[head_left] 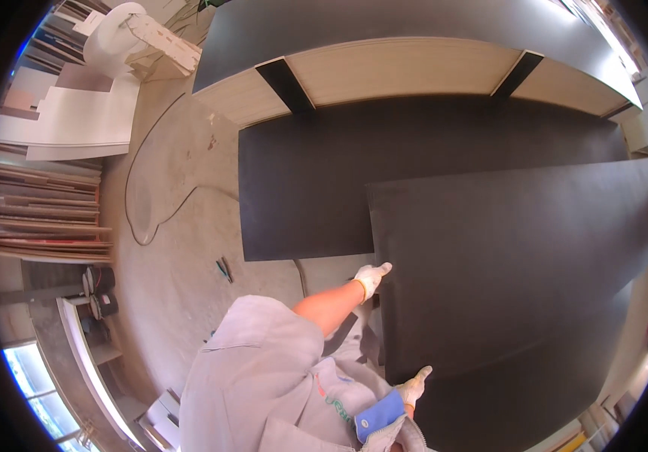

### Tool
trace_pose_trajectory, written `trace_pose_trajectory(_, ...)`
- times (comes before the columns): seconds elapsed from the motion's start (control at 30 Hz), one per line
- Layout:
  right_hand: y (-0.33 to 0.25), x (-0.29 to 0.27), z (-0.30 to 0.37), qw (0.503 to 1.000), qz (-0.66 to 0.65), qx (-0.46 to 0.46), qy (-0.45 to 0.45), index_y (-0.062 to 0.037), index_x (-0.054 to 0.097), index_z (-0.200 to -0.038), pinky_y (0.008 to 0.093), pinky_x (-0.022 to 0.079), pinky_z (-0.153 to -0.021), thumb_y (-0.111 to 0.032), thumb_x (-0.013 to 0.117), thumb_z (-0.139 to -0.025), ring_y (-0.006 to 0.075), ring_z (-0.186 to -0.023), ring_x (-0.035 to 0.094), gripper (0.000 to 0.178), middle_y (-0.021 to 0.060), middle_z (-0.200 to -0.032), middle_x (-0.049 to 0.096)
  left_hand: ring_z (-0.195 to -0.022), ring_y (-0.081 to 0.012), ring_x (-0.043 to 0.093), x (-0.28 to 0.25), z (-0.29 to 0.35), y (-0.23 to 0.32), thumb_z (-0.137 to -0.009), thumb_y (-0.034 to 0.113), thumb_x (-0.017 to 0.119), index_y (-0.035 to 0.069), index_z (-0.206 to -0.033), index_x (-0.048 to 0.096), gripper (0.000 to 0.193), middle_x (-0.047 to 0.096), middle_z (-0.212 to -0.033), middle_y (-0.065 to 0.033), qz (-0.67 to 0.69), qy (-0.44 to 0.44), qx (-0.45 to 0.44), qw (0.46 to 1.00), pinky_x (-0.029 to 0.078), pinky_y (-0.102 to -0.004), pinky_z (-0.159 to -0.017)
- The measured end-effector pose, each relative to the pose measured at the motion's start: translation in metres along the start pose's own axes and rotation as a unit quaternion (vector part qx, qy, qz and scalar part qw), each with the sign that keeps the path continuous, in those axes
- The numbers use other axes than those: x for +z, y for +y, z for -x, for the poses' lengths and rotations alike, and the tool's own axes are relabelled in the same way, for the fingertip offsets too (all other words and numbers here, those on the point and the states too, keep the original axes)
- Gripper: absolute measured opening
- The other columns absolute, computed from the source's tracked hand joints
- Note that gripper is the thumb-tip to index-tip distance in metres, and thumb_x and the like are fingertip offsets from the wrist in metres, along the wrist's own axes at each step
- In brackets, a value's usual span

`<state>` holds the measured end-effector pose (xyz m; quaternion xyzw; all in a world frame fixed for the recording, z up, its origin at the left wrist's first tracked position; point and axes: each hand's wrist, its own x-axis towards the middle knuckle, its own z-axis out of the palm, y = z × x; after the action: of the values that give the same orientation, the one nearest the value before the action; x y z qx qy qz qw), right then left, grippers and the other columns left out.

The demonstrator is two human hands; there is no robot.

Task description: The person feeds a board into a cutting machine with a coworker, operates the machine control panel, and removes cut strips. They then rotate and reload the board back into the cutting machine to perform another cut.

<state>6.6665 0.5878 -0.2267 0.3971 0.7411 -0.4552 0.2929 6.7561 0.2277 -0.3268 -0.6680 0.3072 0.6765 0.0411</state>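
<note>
I hold a large black sheet (512,256) by its near edge, both hands in pale gloves. My left hand (372,280) is closed on that edge near the upper corner, thumb on top and fingers hidden beneath. Farther down the same edge, my right hand (414,386) grips it in the same way. The sheet slants off to the right, its far end by the right wall. It partly covers a second black panel (301,188) lying beyond it. Below it on the right, another dark surface (520,407) shows.
A long black-topped piece with light wood panels (392,69) spans the far side. Pliers (224,270) and a dark cable (129,188) lie on the concrete floor (181,301). Stacked boards (41,207) and white sheets (75,120) line the left.
</note>
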Motion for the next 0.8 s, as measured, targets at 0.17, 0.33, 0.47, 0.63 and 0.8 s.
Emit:
trace_pose_trajectory(0.17,0.166,0.075,0.034,0.993,-0.039,0.084,-0.079,0.0020,0.056,-0.174,0.0528,0.049,-0.134,-0.076,0.071,-0.113,0.0394,-0.154,0.063,0.100,0.0146,-0.180,0.058,-0.141,-0.0354,0.075,-0.151,-0.058,-0.074,-0.111,0.059,0.084,-0.012,-0.159,0.068,0.088,0.079,-0.153,-0.0246,0.043,0.055,0.011,0.998,0.058,-0.0477,-0.119)
trace_pose_trajectory(0.33,0.320,0.186,0.073,0.985,-0.065,0.116,-0.109,0.0040,0.052,-0.175,0.0560,0.050,-0.134,-0.069,0.068,-0.118,0.0407,-0.155,0.062,0.094,0.0171,-0.180,0.057,-0.126,-0.0363,0.082,-0.336,-0.151,-0.118,-0.113,0.062,0.079,-0.010,-0.145,0.079,0.080,0.085,-0.136,-0.0269,-0.077,0.090,0.046,0.992,0.061,-0.0490,-0.109)
trace_pose_trajectory(0.47,0.466,0.290,0.088,0.959,-0.154,0.152,-0.180,0.0058,0.048,-0.177,0.0556,0.050,-0.136,-0.060,0.062,-0.124,0.0409,-0.160,0.059,0.086,0.0159,-0.183,0.055,-0.117,-0.0352,0.084,-0.484,-0.187,-0.118,-0.109,0.063,0.083,-0.008,-0.131,0.082,0.074,0.087,-0.119,-0.0269,-0.118,0.113,0.049,0.985,0.062,-0.0486,-0.104)
trace_pose_trajectory(0.63,0.596,0.415,0.076,0.922,-0.207,0.147,-0.291,-0.0028,0.048,-0.181,0.0622,0.039,-0.142,-0.067,0.069,-0.118,0.0386,-0.168,0.051,0.092,0.0098,-0.188,0.050,-0.155,-0.0450,0.063,-0.602,-0.243,-0.095,-0.088,0.066,0.099,-0.004,-0.172,0.048,0.120,0.057,-0.173,-0.0312,-0.301,0.342,0.085,0.886,0.056,-0.0520,-0.126)
trace_pose_trajectory(0.8,0.636,0.510,0.095,0.944,-0.166,0.102,-0.267,0.0009,0.047,-0.179,0.0628,0.044,-0.140,-0.056,0.083,-0.113,0.0406,-0.166,0.054,0.094,0.0152,-0.186,0.051,-0.146,-0.0474,0.069,-0.655,-0.281,-0.078,-0.091,0.063,0.096,-0.010,-0.182,0.030,0.134,0.045,-0.182,-0.0361,-0.112,0.311,0.105,0.938,0.057,-0.0493,-0.126)
